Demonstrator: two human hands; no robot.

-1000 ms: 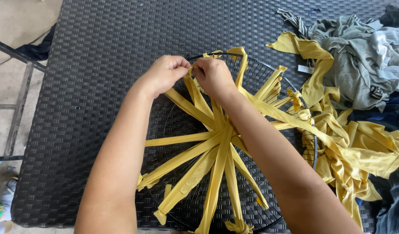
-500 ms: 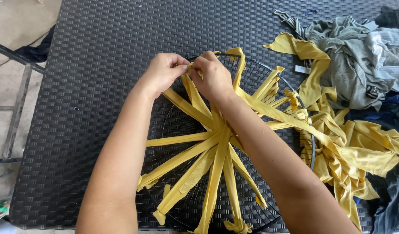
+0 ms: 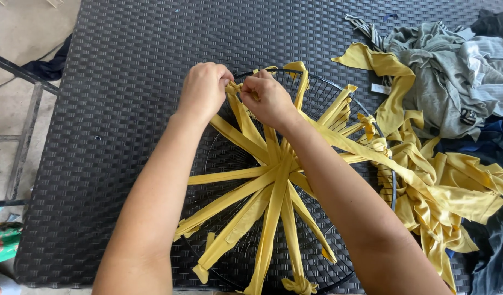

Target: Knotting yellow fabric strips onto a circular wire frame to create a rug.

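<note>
A round black wire grille (image 3: pixel 366 117) lies flat on a dark woven table (image 3: pixel 125 82). Yellow fabric strips (image 3: pixel 273 191) stretch across it like spokes and cross at the centre. At the grille's far rim, my left hand (image 3: pixel 202 90) and my right hand (image 3: pixel 268 98) pinch the end of one yellow strip (image 3: pixel 234 87) between their fingertips, close together. Several strip ends are knotted around the rim.
A loose heap of yellow fabric (image 3: pixel 448 186) lies to the right of the grille. Behind it sits a pile of grey and dark clothes (image 3: pixel 453 71). The table's left edge drops to a concrete floor with a metal frame (image 3: pixel 22 142).
Both hands stay at the far rim, working the same strip end. The fingers have shifted slightly; the view has drifted a little.
</note>
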